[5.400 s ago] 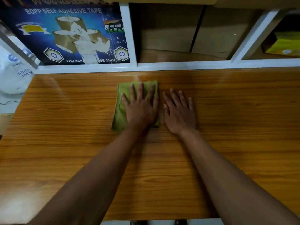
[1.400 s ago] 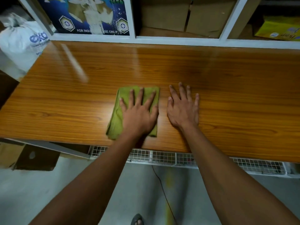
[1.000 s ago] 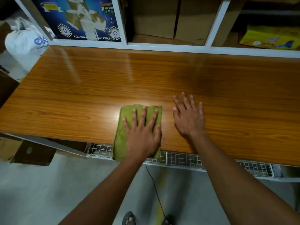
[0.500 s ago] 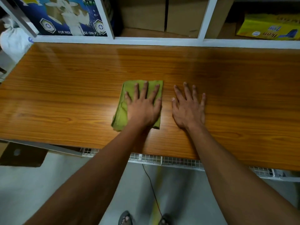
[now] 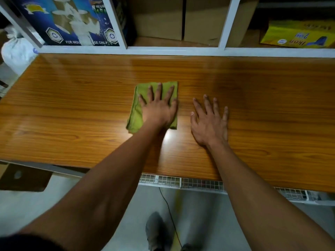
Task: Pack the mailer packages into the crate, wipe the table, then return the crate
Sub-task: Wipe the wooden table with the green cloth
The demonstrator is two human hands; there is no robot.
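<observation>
**Flat on the cloth: both palms down on the wooden table**

Over at the far left, about nine o'clock from the cloth, a white sack (image 5: 17, 51) sits beyond the table's end, and at eleven o'clock a blue tape carton (image 5: 72, 20) fills the left bay of the white shelf frame (image 5: 163, 51) that runs along the table's far edge. Below the table's near-left corner a brown cardboard box (image 5: 23, 178) lies on the floor.

Near the middle of the wooden table (image 5: 72, 109) lies the folded green cloth (image 5: 135, 113), flat on the surface. The left hand (image 5: 158, 109) presses down on it with fingers straight and spread, palm covering the cloth's right half; green shows past the fingertips at twelve o'clock and along the hand's nine o'clock side.

At twelve o'clock from the cloth, two plain cardboard boxes (image 5: 181, 17) stand side by side in the middle shelf bay.

At three o'clock from the cloth, just beside it but not touching, the right hand (image 5: 210, 122) rests flat on bare wood, fingers straight and splayed, holding nothing.

A wire mesh rack (image 5: 199, 183) shows under the table's near edge, with a thin dark cable (image 5: 168, 207) hanging to the floor at six o'clock. At the far right, around two o'clock, a yellow box (image 5: 297, 34) lies in the right shelf bay.
</observation>
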